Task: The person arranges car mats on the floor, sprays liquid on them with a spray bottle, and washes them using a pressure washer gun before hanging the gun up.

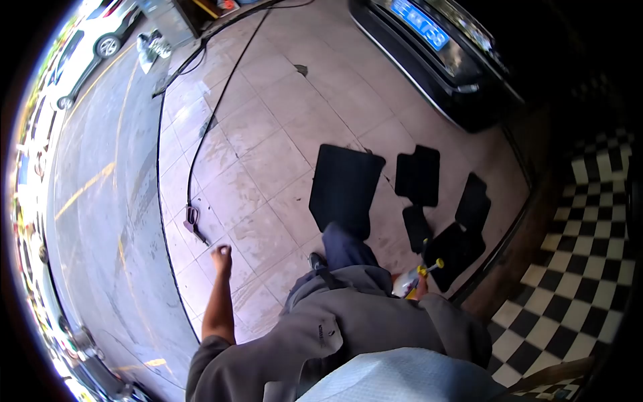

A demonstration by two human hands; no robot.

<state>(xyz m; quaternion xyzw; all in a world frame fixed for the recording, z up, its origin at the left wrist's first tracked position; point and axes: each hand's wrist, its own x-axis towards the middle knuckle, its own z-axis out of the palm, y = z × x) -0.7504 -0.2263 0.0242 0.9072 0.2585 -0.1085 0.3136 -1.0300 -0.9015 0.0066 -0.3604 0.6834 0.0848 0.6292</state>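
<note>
Licence plate (420, 24) on the black car (429, 79) ends in 758, its earlier characters unclear. Dark floor mats (348, 187) lie on pale tiles (268, 161). Beside the person's right hip, the right hand (421, 288) closes around a spray bottle (404, 285), slanted, yellow head toward the mats. The left hand (222, 258) curls near the spray gun (192, 218); I cannot tell its grip.

The person's right hand (422, 288) is covering part of a yellow-topped bottle (405, 284), while a black hose (190, 177) is running out past the top edge, dark borders are swallowing much of a black car (435, 80), and chest lettering (321, 331) is appearing too small to read.
</note>
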